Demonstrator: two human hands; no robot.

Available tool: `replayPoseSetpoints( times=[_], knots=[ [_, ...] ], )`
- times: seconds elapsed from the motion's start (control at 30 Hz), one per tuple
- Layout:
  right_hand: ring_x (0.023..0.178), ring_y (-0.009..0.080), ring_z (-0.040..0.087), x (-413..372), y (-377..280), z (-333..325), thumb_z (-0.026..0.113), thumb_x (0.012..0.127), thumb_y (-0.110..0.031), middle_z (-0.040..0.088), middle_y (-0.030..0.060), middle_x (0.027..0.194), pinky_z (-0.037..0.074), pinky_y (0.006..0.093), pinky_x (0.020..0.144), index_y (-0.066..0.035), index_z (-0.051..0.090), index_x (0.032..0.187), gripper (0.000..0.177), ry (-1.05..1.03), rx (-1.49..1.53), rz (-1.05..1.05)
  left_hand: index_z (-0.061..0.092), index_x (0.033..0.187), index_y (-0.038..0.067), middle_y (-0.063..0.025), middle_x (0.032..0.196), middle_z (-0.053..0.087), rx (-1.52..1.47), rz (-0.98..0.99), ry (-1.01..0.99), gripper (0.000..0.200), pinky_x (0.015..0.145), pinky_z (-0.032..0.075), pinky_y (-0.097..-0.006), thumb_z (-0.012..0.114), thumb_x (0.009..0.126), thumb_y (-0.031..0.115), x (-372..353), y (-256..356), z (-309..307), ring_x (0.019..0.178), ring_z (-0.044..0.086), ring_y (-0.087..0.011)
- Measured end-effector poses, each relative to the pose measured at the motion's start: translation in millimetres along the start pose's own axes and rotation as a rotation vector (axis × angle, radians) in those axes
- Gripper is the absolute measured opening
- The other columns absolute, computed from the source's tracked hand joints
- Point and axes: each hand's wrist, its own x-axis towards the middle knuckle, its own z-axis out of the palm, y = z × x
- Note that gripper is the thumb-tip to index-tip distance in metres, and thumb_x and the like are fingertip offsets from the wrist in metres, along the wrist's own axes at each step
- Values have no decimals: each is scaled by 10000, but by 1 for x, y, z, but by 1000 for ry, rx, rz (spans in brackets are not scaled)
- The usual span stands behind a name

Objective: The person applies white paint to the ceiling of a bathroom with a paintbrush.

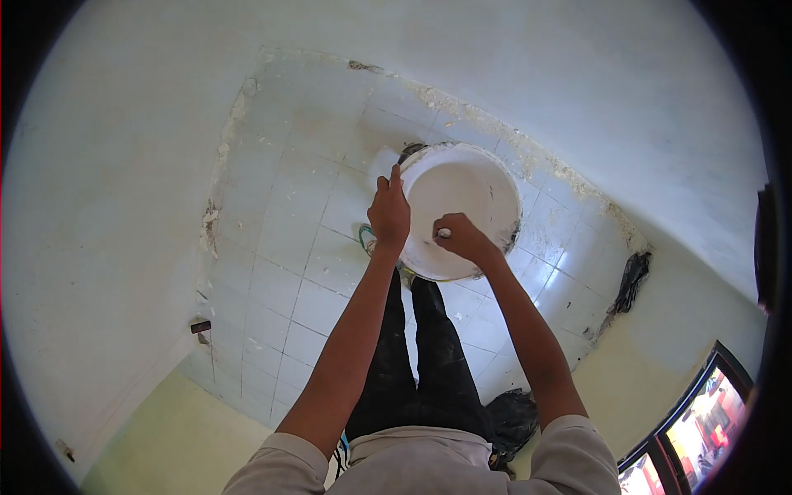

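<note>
Pale square floor tiles, smeared with plaster, are running out to rough white walls, and the round white plastic bucket is standing on them near the far corner, just ahead of the person's black trousers. A crumpled dark plastic bag is lying well apart at the right wall, and a thin green loop is peeking out at the bucket's near left edge. The left hand is resting on the bucket's near rim, its grip curling narrowly over the edge and holding it, with one finger pointing up along the rim. The right hand is reaching inside the bucket, its grip closing tightly round a small white object. Whether that is a tool's handle end or a lump of the white material is too small to tell from this height. For working inside the bucket well, the left hand should probably be pressing the rim firmly downward so that the bucket is not sliding or tipping on the slick tiles. The right hand should be moving low and evenly along the inner wall, with the wrist staying below the rim so that nothing is slopping over onto the floor.
</note>
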Motion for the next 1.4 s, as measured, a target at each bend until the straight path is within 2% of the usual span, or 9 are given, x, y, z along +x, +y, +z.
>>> replayPoseSetpoints(
  times=[0.2, 0.5, 0.73, 0.83, 0.9, 1.0, 1.13, 1.23, 1.4],
  knots=[
    [565, 156, 630, -20, -19, -26, 695, 737, 43, 621, 114, 640, 500, 293, 526, 28, 580, 739, 116, 210, 232, 234, 493, 1292, 132, -123, 983, 563, -44, 1, 11, 323, 590, 522, -427, 462, 973, 178, -4, 0, 0, 787, 639, -331],
    [531, 235, 669, -33, -8, 9, 684, 800, -18, 632, 154, 673, 591, 301, 471, 61, 557, 831, 153, 645, 852, 735, 495, 1284, 118, -133, 980, 563, -56, 3, 16, 313, 599, 523, -431, 460, 977, 167, -4, -1, 1, 781, 636, -336],
    [560, 238, 658, -24, -2, 7, 720, 738, -70, 656, 169, 719, 525, 349, 515, 39, 607, 782, 163, 295, 477, 680, 500, 1283, 104, -149, 1007, 564, -91, 9, 19, 313, 630, 532, -438, 439, 985, 177, -3, 0, 0, 812, 635, -345],
    [690, 287, 652, -19, -6, 10, 731, 706, -93, 655, 177, 774, 490, 389, 645, 16, 616, 761, 168, 240, 189, 402, 497, 1284, 101, -153, 1011, 561, -86, 4, 6, 313, 637, 534, -440, 432, 987, 179, -3, 2, 0, 822, 634, -346],
    [671, 146, 620, -17, -9, 8, 720, 761, -61, 617, 70, 709, 464, 300, 562, 0, 613, 765, 123, 114, -37, 47, 493, 1284, 100, -154, 1013, 560, -75, -6, 3, 313, 639, 534, -441, 431, 987, 178, -4, 2, -1, 825, 634, -346],
    [747, 145, 626, -15, -9, 1, 718, 764, -30, 603, 55, 767, 485, 287, 607, 16, 612, 807, 123, 20, -98, 52, 483, 1293, 102, -152, 1011, 559, -69, 0, 1, 321, 638, 534, -440, 434, 985, 177, -3, 1, 1, 825, 635, -347],
    [773, 206, 612, -20, -9, -13, 707, 691, 4, 603, 93, 775, 471, 329, 719, 10, 592, 823, 175, 124, 561, 398, 477, 1302, 102, -149, 1008, 557, -49, 3, -19, 330, 634, 534, -435, 440, 981, 171, -2, -1, 2, 827, 639, -334],
    [747, 183, 617, -28, -4, -25, 700, 723, 29, 610, 90, 781, 484, 309, 684, 18, 601, 850, 162, 234, 272, 144, 478, 1302, 100, -149, 1005, 554, -41, 12, -20, 333, 632, 533, -431, 446, 977, 167, -3, -4, 2, 823, 641, -326],
    [669, 150, 639, -33, -21, -28, 703, 731, 58, 630, 99, 777, 521, 274, 619, 35, 606, 842, 150, 295, 535, 343, 484, 1292, 97, -156, 975, 565, -84, 17, 22, 329, 648, 536, -450, 455, 975, 178, -4, -3, 1, 786, 631, -357]
  ],
)
